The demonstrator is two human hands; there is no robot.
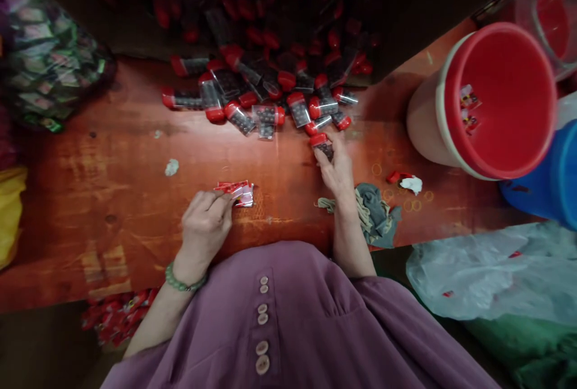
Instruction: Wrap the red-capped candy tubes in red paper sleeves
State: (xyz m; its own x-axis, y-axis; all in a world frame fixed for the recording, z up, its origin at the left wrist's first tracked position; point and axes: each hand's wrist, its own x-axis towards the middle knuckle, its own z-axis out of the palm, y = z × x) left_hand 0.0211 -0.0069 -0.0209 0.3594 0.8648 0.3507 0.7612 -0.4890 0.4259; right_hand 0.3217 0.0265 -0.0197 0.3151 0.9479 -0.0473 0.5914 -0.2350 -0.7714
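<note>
The red-capped container (pixel 323 148) lies just beyond the palm of the right hand (pixel 338 174), clamped between thumb and fingers, capped end outward; the left hand (pixel 206 219), farther from it, is closed on red packets (pixel 244 195) at its fingertips.

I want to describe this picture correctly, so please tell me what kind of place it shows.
Probably a small packing workspace: many clear plastic containers with red caps lie piled on a reddish-brown wooden table, near a red-rimmed round bucket.
</note>
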